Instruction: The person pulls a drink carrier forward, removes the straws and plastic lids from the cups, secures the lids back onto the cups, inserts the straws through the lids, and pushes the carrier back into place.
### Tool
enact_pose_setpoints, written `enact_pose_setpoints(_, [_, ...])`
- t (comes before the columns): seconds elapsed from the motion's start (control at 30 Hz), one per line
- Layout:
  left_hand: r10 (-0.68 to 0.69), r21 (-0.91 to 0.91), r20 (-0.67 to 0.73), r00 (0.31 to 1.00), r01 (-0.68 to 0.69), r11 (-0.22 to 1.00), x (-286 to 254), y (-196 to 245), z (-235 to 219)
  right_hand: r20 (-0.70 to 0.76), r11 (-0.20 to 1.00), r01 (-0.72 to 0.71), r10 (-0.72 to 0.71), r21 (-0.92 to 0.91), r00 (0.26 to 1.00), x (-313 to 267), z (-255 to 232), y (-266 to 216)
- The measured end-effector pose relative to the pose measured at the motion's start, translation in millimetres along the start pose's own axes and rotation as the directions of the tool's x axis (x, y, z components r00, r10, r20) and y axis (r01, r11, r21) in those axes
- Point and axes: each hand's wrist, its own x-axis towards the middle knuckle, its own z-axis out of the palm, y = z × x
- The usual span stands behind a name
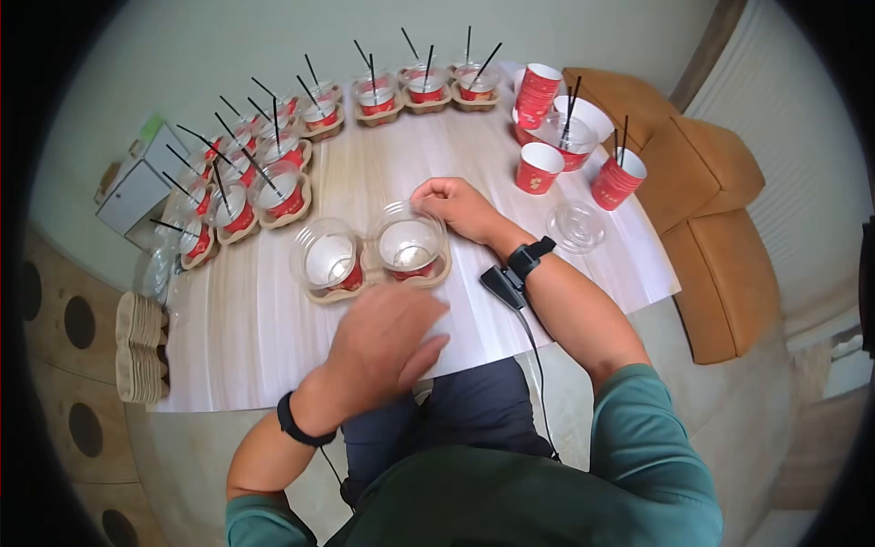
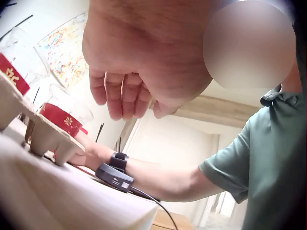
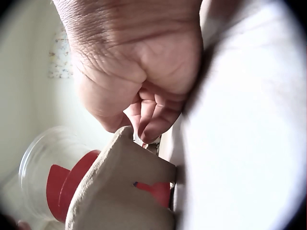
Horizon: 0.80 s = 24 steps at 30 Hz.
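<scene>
Two red cups with wide clear tops, seated side by side in the near carrier, on the table in front of the person. Partly hidden in the head view: the near edge of the near carrier, behind the motion-blurred left hand. Cut off by the frame in the right wrist view: the lower part of the near carrier; too unclear to tell, what the two cups contain. Openings upward, with the long axis of the near carrier running left to right, right end slightly farther from the person. Over the near side of the near carrier, the left hand, fingers loosely bent, side by side, holding nothing. At the far right corner of the near carrier, the right hand, fingers curled and pinched with the thumb about the cardboard edge, exact contact of some fingertips impossible to tell. Right of the near carrier, a clear lid; beyond and to the right, stacked paper cups. Left of and beyond the near carrier, filled carriers with black straws; farther left, a stack of empty carriers.
</scene>
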Motion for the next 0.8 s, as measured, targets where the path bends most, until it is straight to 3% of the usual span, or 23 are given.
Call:
enact_pose_setpoints(0.13, [-0.074,-0.127,0.095,0.993,0.086,0.988,-33,11,4,0.013,0.999,-0.029,0.029,-0.03,0.999,-4,5,-11])
enact_pose_setpoints(0.2, [-0.172,-0.225,0.035,0.984,0.176,0.958,-52,5,9,-0.069,0.941,-0.069,0.048,-0.331,0.996,-25,5,-37])
enact_pose_setpoints(0.23, [-0.177,-0.227,0.027,0.984,0.179,0.957,-59,5,8,-0.078,0.916,-0.029,-0.003,-0.401,0.997,-37,1,-41])
enact_pose_setpoints(0.27, [-0.284,-0.259,0.026,0.958,0.281,0.924,-66,5,6,-0.076,0.882,0.015,-0.057,-0.471,0.995,-51,-6,-46])
enact_pose_setpoints(0.3, [-0.388,-0.291,0.023,0.921,0.378,0.879,-73,2,4,-0.085,0.812,0.032,-0.1,-0.583,0.991,-67,-13,-55])
enact_pose_setpoints(0.43, [-0.522,-0.279,-0.058,0.851,0.488,0.827,-103,-18,7,-0.226,0.474,-0.035,-0.353,-0.88,0.908,-135,-52,-85])
enact_pose_setpoints(0.5, [-0.609,-0.331,-0.098,0.787,0.551,0.766,-111,-26,11,-0.261,0.39,-0.088,-0.417,-0.917,0.871,-159,-78,-82])
enact_pose_setpoints(0.57, [-0.627,-0.362,-0.109,0.771,0.557,0.747,-112,-26,11,-0.371,0.282,-0.271,-0.41,-0.92,0.833,-182,-92,-80])
enact_pose_setpoints(0.67, [-0.64,-0.384,-0.102,0.761,0.564,0.731,-111,-24,11,-0.362,0.243,-0.294,-0.32,-0.925,0.876,-196,-93,-69])
enact_pose_setpoints(0.8, [-0.607,-0.339,-0.096,0.789,0.547,0.765,-110,-21,10,-0.455,0.284,-0.39,-0.221,-0.876,0.863,-190,-91,-52])
